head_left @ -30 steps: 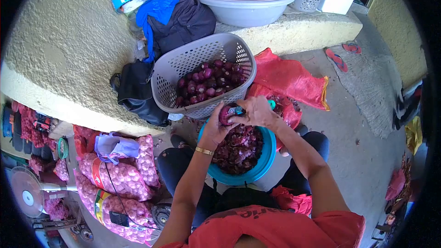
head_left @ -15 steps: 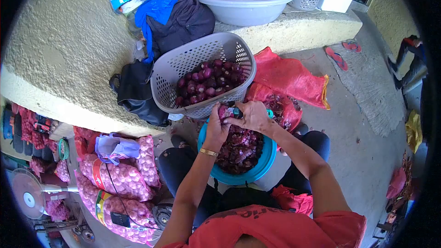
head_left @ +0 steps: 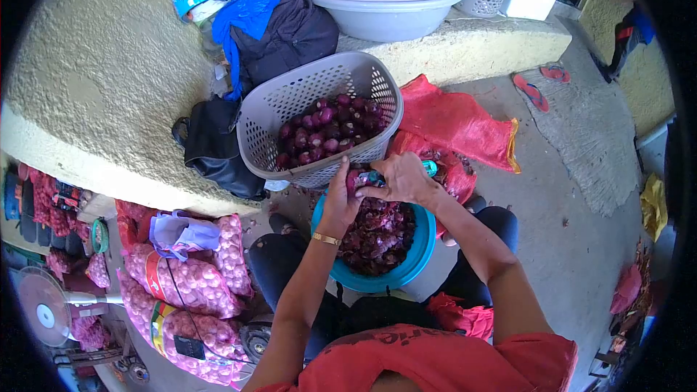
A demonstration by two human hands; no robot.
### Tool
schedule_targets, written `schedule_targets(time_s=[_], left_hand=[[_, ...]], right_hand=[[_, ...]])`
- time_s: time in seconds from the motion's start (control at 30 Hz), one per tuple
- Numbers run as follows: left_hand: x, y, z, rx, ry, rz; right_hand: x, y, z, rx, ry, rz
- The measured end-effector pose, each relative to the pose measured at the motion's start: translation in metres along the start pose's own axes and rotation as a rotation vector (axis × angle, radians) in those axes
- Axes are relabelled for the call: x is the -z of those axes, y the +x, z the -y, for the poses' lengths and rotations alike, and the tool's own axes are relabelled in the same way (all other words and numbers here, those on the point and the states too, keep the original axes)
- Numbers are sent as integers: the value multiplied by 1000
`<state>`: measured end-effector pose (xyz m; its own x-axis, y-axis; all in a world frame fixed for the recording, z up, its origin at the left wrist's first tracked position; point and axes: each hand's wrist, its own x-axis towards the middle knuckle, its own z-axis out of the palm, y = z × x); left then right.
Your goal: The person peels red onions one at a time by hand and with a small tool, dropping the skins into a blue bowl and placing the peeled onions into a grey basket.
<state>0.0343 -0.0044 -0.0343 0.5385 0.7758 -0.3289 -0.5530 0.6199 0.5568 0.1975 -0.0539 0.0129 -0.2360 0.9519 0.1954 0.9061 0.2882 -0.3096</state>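
Observation:
A red onion (head_left: 353,183) is held in my left hand (head_left: 338,202), above the near rim of the grey plastic basket (head_left: 267,101). Closed around a small knife with a turquoise handle (head_left: 430,168), my right hand (head_left: 406,180) is close against the onion; the handle's end sticks out beyond the hand, and the blade is mostly hidden. Below both hands, between my knees, stands a turquoise basin (head_left: 427,258) with dark red onion skins (head_left: 376,239) in it. Several shiny purple onions (head_left: 330,127) lie in the basket.
Red mesh sacks (head_left: 465,122) lie right of the basket, with loose skins nearby. Filled mesh bags of pinkish bulbs (head_left: 196,287) and a fan (head_left: 47,312) are at left. A large grey tub (head_left: 392,11) sits on the ledge. A person (head_left: 630,40) is at far right.
My right hand has turned slightly, and more of the knife's turquoise handle shows. The onion remains in my left hand. The person at far right has moved farther up in view.

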Motion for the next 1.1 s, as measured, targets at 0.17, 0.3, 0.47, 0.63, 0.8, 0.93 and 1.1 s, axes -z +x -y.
schedule_targets(time_s=[0.17,0.3,0.47,0.63,0.8,0.93,1.1], left_hand=[[11,4,10,-44,-152,-82],[16,6,14,-111,-216,-115],[9,2,3,-84,-189,-26],[-12,-4,-12,113,-26,-114],[22,10,12,-19,-144,14],[21,7,17,-26,-264,-50],[19,7,16,-156,-198,-129]], right_hand=[[-13,-1,7,-106,7,-60],[-34,-4,10,-173,99,-113],[-29,-1,6,-95,189,-207],[4,-1,0,34,123,-110],[-16,-2,1,-2,43,-135],[-39,-4,8,-131,148,-149],[-38,-4,11,-157,241,-173]])
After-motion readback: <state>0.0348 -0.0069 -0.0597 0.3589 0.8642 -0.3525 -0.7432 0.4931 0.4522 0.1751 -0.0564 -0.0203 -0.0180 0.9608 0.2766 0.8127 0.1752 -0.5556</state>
